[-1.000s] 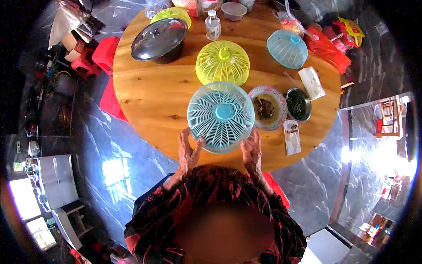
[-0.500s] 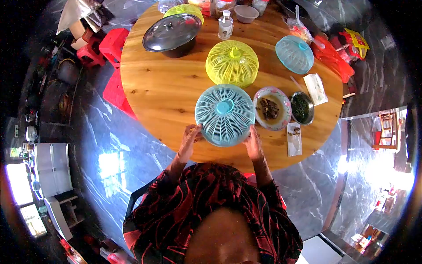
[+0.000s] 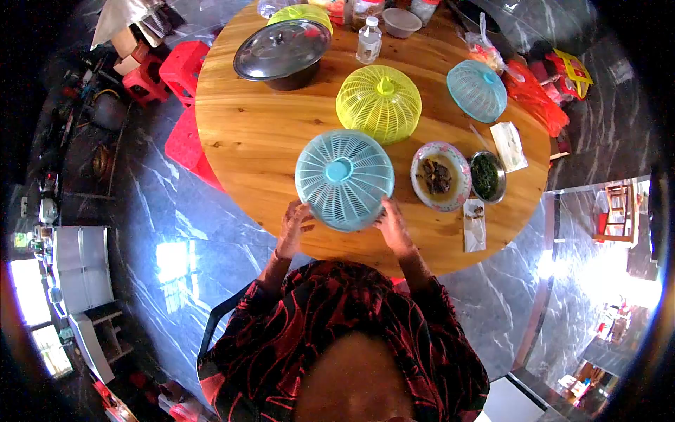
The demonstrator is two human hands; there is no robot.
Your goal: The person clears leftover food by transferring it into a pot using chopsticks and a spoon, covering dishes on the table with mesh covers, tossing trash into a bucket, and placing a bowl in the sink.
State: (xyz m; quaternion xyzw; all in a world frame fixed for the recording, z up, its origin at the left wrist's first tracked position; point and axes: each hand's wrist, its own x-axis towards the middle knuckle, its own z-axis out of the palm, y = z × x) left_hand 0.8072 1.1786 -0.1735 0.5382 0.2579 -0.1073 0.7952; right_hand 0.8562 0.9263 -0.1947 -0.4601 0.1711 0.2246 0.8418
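A light-blue slotted plastic food cover with a round knob is held at its near rim between my two hands. At its left lower edge my left hand grips the rim. My right hand grips the right lower edge, fingers partly tucked beneath. What lies under the cover is hidden. Just beyond it stands a yellow food cover. Off to the right sit a floral-rimmed bowl with dark food in broth and a metal bowl of dark greens.
On the round wooden table are a lidded dark pot, a clear bottle, a second blue food cover and white tissue pieces. A red plastic bag lies at the right edge. Red stools stand left.
Both hands have moved the blue cover left, widening the gap between it and the floral-rimmed bowl. The view has shifted slightly, and the other dishes appear to stay in place.
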